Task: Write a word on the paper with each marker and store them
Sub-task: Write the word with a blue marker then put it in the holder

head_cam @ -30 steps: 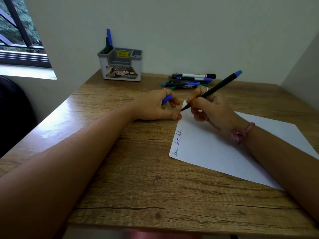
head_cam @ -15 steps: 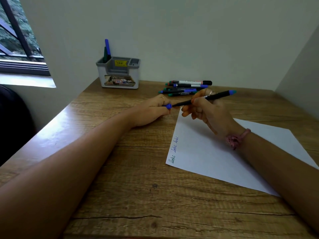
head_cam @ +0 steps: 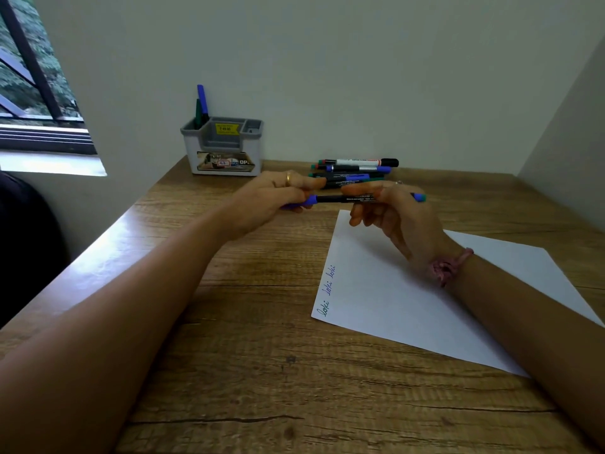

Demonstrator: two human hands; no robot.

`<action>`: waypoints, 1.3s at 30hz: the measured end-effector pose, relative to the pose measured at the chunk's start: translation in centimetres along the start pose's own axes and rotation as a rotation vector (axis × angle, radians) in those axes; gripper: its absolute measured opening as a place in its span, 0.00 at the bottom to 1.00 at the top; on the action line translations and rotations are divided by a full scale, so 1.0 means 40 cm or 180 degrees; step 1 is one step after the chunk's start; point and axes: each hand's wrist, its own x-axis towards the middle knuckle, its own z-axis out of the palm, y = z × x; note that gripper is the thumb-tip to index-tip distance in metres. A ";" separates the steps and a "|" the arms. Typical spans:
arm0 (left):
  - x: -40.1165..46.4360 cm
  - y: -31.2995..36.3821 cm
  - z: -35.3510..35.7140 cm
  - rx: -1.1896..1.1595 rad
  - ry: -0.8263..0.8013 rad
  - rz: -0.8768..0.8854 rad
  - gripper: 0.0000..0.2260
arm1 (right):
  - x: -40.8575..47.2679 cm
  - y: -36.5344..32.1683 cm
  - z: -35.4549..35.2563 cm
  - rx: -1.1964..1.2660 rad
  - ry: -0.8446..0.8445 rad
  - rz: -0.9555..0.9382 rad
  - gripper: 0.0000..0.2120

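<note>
A black marker (head_cam: pixel 347 198) with a blue end is held level above the desk between both hands. My right hand (head_cam: pixel 393 217) grips its barrel. My left hand (head_cam: pixel 271 198) is closed around the blue cap (head_cam: pixel 309 200), which sits on the marker's left tip. Below lies a white sheet of paper (head_cam: pixel 425 296) with three small handwritten words (head_cam: pixel 328 290) along its left edge. Several more markers (head_cam: pixel 353 170) lie in a pile at the back of the desk. A grey pen holder (head_cam: pixel 226 149) holds two markers (head_cam: pixel 200 106) upright.
The wooden desk (head_cam: pixel 262 371) stands against a pale wall, with a side wall at the right. A window (head_cam: pixel 29 77) is at the upper left. A dark object (head_cam: pixel 23 244) sits beside the desk's left edge.
The marker came off the paper and turned level. My left hand brought the blue cap onto its tip. Both hands rose above the desk.
</note>
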 end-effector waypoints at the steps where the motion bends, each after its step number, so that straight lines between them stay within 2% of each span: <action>1: -0.002 -0.002 -0.004 -0.0277 0.0000 0.0013 0.14 | 0.001 -0.002 -0.002 0.0053 -0.0060 0.0058 0.17; 3: -0.005 0.004 -0.007 -0.0773 0.0066 0.0098 0.18 | 0.003 -0.003 0.000 0.0085 -0.0153 0.0111 0.15; 6: 0.003 0.021 0.006 -0.1921 0.0623 0.0003 0.19 | 0.007 0.000 0.006 0.0157 0.0101 0.0085 0.03; 9: 0.016 0.024 0.030 -0.3024 0.1318 -0.0179 0.17 | 0.005 0.007 0.010 -0.0188 0.0508 -0.0096 0.02; 11: 0.023 0.018 0.051 -0.3253 0.1643 -0.0226 0.13 | 0.004 0.017 0.015 -0.0336 0.0656 -0.0194 0.04; 14: 0.028 0.019 0.076 -0.3219 0.1857 -0.0122 0.09 | 0.005 0.033 0.019 -0.0657 0.0667 -0.0271 0.05; 19: 0.029 0.019 0.084 -0.2971 0.1798 -0.0055 0.09 | 0.003 0.047 0.016 -0.1271 0.0518 -0.0214 0.08; 25: 0.028 0.017 0.088 -0.2920 0.1742 -0.0162 0.09 | 0.005 0.044 0.015 -0.1311 0.0404 -0.0097 0.11; 29: 0.027 0.018 0.087 -0.2937 0.1588 -0.0165 0.13 | 0.014 0.045 0.022 -0.1096 0.0042 0.0282 0.06; 31: 0.026 0.024 0.076 -0.2904 0.1594 -0.0116 0.14 | 0.016 0.046 0.012 -0.1392 -0.0272 0.0437 0.07; 34: 0.025 0.037 0.021 -0.2955 0.1905 0.0029 0.14 | 0.013 0.045 -0.005 -0.2140 -0.0698 0.0500 0.13; 36: 0.025 0.038 -0.035 -0.2726 0.2307 0.0160 0.12 | 0.009 0.043 -0.005 -0.2441 -0.0821 0.0274 0.12; 39: 0.028 0.032 -0.124 -0.2550 0.2792 0.0385 0.11 | 0.005 0.040 0.001 -0.2434 -0.0846 0.0057 0.09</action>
